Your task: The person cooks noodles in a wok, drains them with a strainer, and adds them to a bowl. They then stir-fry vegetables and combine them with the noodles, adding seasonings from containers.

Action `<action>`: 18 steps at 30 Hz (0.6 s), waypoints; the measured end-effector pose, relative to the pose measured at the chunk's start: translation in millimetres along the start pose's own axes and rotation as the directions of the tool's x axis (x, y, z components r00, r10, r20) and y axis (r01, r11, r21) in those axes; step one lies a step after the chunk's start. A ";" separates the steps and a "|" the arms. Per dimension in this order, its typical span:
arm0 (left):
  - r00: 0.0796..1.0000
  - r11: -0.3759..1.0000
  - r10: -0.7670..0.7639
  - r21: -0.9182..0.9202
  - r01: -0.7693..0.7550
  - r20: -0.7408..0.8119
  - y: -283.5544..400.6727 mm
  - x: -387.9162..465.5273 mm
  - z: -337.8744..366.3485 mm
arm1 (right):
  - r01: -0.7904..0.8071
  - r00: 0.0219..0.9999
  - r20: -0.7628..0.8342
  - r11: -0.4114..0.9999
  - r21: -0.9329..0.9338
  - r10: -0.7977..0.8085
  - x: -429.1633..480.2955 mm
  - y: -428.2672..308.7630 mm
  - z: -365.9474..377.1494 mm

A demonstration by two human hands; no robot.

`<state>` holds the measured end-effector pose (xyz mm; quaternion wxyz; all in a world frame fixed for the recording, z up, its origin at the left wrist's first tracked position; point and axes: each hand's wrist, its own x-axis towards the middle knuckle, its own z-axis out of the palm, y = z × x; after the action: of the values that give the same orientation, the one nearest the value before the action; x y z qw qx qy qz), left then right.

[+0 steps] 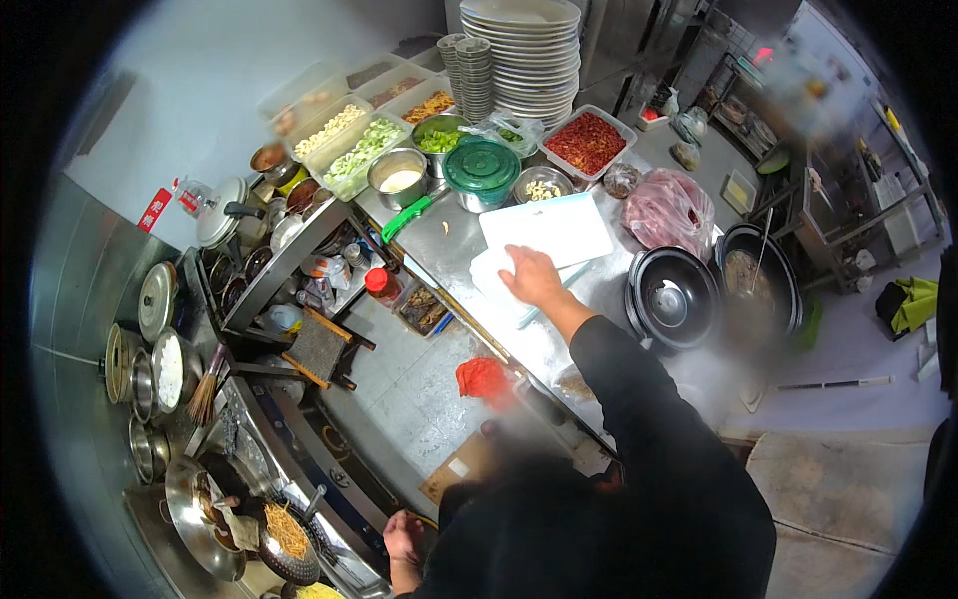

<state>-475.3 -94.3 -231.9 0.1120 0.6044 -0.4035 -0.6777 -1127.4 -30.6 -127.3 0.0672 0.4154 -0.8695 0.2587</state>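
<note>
My right hand (533,275) reaches over the steel counter and rests on a stack of white rectangular plastic lids or trays (494,283); whether its fingers grip one is unclear. Touching the stack, another white rectangular piece (545,230) lies flat just beyond the hand. Down by the stove edge, my left hand (404,536) hangs with its fingers curled; nothing can be seen in it. A green-handled knife (408,219) lies on the counter beside a metal pot of white contents (399,178). Right of the hand are black bowls (673,298).
Tubs of chopped vegetables (367,153), a tub of dried red chillies (585,144) and stacked plates (524,67) line the counter's far side. A black pot with a ladle (752,277) stands right. On the stove, a perforated strainer (288,543) holds fried strips. A small stool (318,346) stands below.
</note>
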 end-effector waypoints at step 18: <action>0.908 0.892 0.044 0.393 -0.223 0.417 203.4 220.9 88.5 | -0.579 0.782 0.052 0.755 -0.309 0.621 152.2 204.6 6.6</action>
<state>-678.1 -331.2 -259.1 -0.0617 0.4341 -0.5992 -0.6699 -1379.9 -32.0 -163.1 -0.0285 0.1186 -0.9864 0.1104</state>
